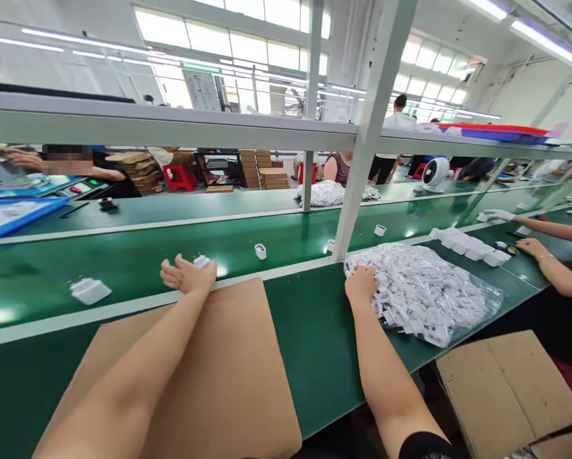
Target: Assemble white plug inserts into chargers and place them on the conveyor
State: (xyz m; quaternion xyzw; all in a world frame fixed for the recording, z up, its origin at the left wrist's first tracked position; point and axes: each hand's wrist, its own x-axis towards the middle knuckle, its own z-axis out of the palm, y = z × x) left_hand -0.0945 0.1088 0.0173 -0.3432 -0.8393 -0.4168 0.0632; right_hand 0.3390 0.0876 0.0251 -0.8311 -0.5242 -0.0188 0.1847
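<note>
My left hand is over the green conveyor belt, with a white plug adapter between its thumb and fingers; the other fingers are spread. My right hand is at the near-left edge of a clear plastic bag full of small white plastic parts. Its fingers curl among the parts, and what they pinch is hidden. Below my left forearm a brown cardboard sheet lies on the green bench. On the belt are another white adapter at left and a white housing in the middle.
A grey metal post rises beside my right hand, under a long shelf. A co-worker's hands work at far right, near a row of white housings. An open cardboard box stands low at right.
</note>
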